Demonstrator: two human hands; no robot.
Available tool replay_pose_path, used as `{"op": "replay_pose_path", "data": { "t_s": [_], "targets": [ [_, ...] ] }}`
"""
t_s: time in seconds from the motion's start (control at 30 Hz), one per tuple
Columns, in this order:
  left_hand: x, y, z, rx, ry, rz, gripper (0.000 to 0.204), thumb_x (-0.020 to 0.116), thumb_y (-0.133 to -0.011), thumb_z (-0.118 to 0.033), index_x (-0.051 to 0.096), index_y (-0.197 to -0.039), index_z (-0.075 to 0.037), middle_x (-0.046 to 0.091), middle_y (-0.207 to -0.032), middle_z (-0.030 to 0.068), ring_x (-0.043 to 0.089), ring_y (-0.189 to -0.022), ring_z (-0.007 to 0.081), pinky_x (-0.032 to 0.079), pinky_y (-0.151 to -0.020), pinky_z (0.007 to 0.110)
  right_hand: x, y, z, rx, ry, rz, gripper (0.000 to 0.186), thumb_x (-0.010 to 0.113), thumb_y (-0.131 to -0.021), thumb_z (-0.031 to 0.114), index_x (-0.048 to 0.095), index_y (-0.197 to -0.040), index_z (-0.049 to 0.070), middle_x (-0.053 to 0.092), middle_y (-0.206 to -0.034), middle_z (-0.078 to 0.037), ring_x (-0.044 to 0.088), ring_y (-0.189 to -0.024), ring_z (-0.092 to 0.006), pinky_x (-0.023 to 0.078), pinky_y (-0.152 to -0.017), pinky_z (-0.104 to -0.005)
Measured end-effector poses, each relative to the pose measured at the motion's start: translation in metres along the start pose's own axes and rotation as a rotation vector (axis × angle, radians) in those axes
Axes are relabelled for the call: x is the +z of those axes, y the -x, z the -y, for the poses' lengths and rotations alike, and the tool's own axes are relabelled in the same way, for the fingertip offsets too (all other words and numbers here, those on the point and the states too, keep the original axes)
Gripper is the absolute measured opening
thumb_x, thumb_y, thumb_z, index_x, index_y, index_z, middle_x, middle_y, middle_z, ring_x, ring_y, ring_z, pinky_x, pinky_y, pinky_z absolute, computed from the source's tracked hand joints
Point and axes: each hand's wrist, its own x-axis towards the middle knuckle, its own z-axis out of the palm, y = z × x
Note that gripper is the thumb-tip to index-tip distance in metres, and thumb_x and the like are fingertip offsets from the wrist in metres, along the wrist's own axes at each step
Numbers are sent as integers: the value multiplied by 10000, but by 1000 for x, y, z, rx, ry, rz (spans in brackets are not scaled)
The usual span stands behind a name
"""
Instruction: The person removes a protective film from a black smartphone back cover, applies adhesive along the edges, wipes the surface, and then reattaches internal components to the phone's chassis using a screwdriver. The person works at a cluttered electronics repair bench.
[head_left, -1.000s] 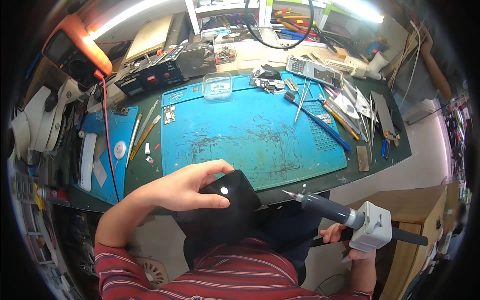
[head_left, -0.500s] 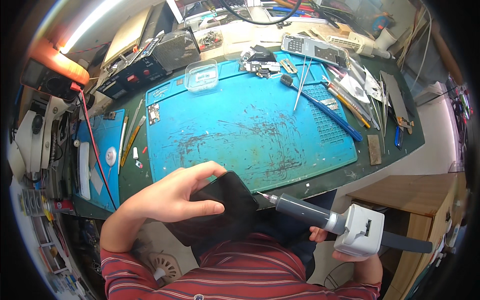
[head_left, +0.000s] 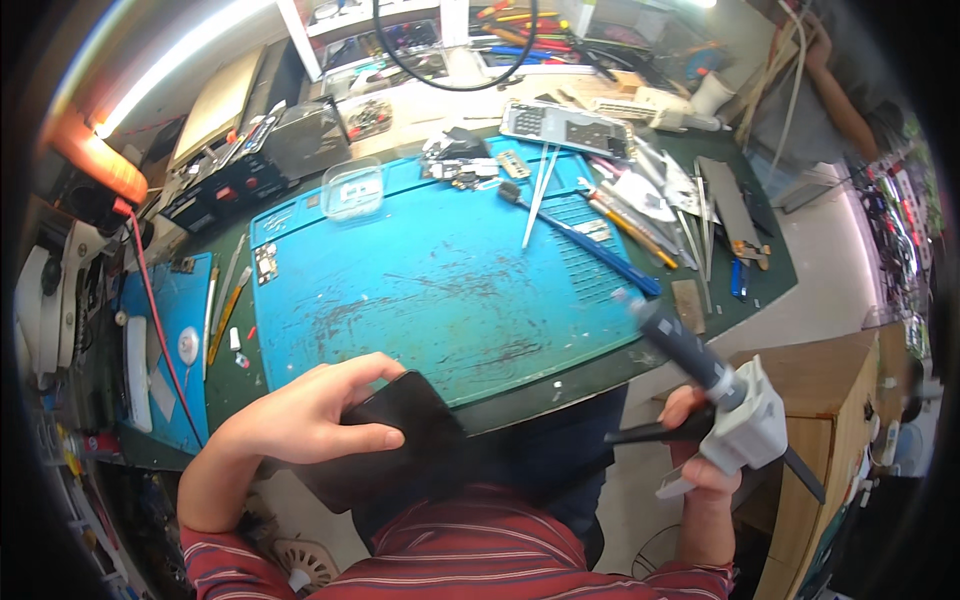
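Observation:
My left hand (head_left: 315, 415) is closed round a dark, flat phone (head_left: 425, 440) with rounded corners, thumb on its upper face and fingers behind the far edge. The phone lies tilted just above my lap, at the near edge of the bench. Out to the right, my right hand (head_left: 712, 476) grips a light-grey dispensing gun (head_left: 752, 425) by its handle and trigger. A dark syringe (head_left: 690, 345) is fitted to its front. The tip is blurred, points up and away, and is apart from the phone.
A scratched blue work mat (head_left: 430, 290) covers the bench. On it lie a blue brush (head_left: 600, 250), white tweezers (head_left: 540, 195), a clear plastic box (head_left: 352, 190) and small parts. Pens and tools crowd the right. A wooden cabinet (head_left: 850, 350) stands beside me. Another person's arm (head_left: 835, 90) shows far right.
The dispensing gun has swung right and its tip has turned upward, away from the phone's edge. The view has shifted right, and another person has come into it at the upper right.

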Motion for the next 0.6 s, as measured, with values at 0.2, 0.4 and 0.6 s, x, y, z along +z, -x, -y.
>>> {"op": "replay_pose_path", "data": {
  "t_s": [0.2, 0.4, 0.6],
  "targets": [
    [7, -3, -22, -64, 179, -37, 504, 811, -893, -34, 550, -1324, -13, 695, -1122, 46, 658, -1000, 97, 547, -850, 275, -51, 86, -10, -65, -158, -479, 804, 862, -638, 118, 549, -1375, 48, 647, -1118, -148, 625, -934, -235, 532, -688, -307],
    [9, 2, -8, -57, 262, -144, 562, 809, -845, 20, 500, -1314, -3, 728, -1083, 92, 712, -958, 147, 571, -833, 290, -98, 145, -133, 41, -770, -927, 589, 629, -781, 71, 584, -1367, 103, 607, -1004, -51, 523, -737, -147, 467, -639, -283],
    [15, -2, -13, -60, 232, -257, 625, 854, -831, -77, 469, -1319, -14, 738, -1037, 111, 727, -878, 163, 575, -790, 271, -148, 76, -325, 139, -1162, -890, 479, 642, -785, 122, 651, -1261, 77, 531, -743, -21, 513, -646, -138, 458, -618, -276]
  ]
}}
